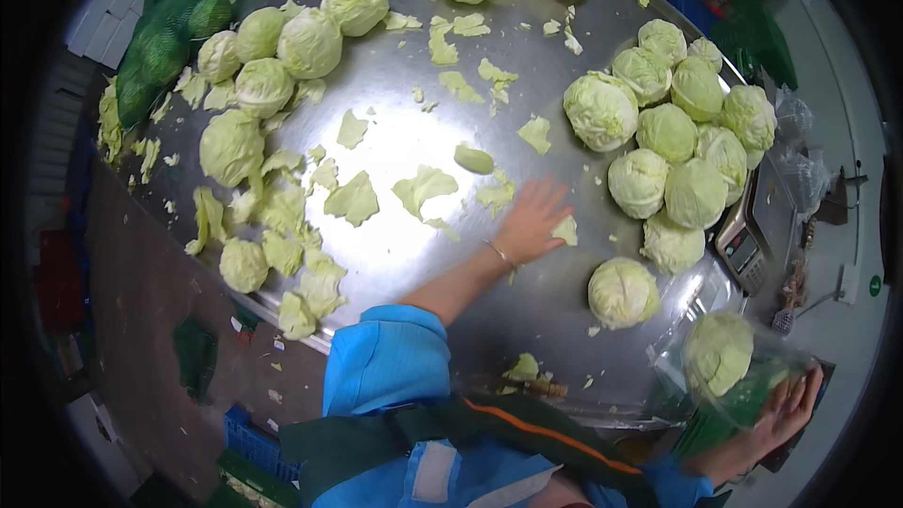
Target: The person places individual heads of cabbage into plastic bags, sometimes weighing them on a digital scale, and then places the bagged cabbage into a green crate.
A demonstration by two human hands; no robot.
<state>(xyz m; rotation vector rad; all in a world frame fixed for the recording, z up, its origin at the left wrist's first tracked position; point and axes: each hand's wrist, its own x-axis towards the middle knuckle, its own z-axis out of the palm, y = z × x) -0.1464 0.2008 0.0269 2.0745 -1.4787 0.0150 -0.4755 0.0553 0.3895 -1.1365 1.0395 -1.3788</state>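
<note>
My left hand point(534, 223) reaches over the steel table point(395, 122) with its fingers spread, and it holds nothing. A scrap of cabbage leaf point(565, 230) lies right by its fingers. At the lower right, my right hand point(785, 417) has its fingers curled on a clear plastic bag point(773, 357). A pale green cabbage point(719, 352) appears to be inside this bag, at the table's edge. One loose cabbage point(623, 293) sits on the table between my two hands. Farther right, several cabbages point(667, 133) stand packed together in a group.
More cabbages point(310, 43) stand at the left and far edge, with torn leaves point(353, 198) strewn around. A green net sack point(174, 38) holds cabbages at the far left. A scale point(743, 249) stands at the right, and a knife-like handle point(546, 387) lies near the front edge.
</note>
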